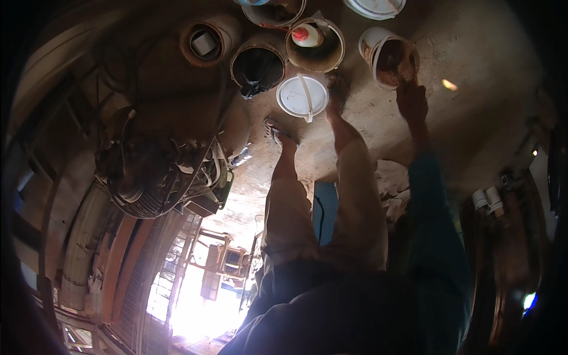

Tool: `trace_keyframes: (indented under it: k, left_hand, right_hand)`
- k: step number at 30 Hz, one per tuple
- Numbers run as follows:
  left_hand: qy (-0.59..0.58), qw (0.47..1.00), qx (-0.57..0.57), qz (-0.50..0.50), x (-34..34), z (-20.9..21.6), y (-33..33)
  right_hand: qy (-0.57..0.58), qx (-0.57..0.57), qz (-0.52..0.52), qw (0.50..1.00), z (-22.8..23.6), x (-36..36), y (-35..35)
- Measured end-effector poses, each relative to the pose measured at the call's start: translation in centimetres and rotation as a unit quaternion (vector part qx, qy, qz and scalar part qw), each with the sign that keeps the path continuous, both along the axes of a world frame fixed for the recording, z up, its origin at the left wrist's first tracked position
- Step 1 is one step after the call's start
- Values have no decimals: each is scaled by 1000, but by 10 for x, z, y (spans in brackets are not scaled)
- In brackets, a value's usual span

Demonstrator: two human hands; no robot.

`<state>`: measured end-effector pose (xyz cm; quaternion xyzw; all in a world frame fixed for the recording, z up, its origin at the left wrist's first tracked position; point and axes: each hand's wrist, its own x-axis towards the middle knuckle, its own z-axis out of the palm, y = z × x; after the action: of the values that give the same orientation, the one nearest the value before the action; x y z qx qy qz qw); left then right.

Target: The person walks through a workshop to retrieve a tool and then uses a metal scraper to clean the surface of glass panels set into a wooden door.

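My right hand [412, 105] reaches forward at the end of a blue sleeve to the near rim of a white bucket [370, 40]. The bucket's inside is stained reddish brown, and it leans toward me. My fingers look closed over the rim, some of them inside it; the shade blurs their detail. My left hand is out of view. A round white lid [294, 96] with a pale strip across it lies left of the bucket, close to my feet.
Beyond the lid stand a bucket with a black liner [257, 66], a bucket [338, 58] holding a red-capped white bottle [306, 35], and a brown pot [188, 48]. Another white lid [378, 7] is at the far edge. A machine with coiled hoses [142, 177] stands at left.
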<state>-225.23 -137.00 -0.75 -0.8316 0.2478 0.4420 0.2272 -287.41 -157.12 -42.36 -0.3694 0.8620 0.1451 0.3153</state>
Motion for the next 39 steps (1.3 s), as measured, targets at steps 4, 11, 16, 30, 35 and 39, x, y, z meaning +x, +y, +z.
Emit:
trace_keyframes:
  k: [4,11,16,30,35,39]
  left_hand:
    - [82,942,-102,-308,32,-15,16]
    - [105,960,-253,57,-77,-42,-110]
    - [286,921,-240,109,-173,-40,-198]
    - [422,713,-475,296,-141,42,-104]
    - [332,628,-568,416,-90,64,-46]
    - [274,567,-637,444,-72,104,-13]
  right_hand:
    - [-3,-46,160,986,23,3,67]
    - [-355,-243,-331,840,174,65,39]
    - [-527,-281,-256,760,296,154,33]
    - [-668,-209,179,692,489,312,86]
    - [-675,-209,195,680,526,342,107]
    - [-725,-182,185,638,561,356,112]
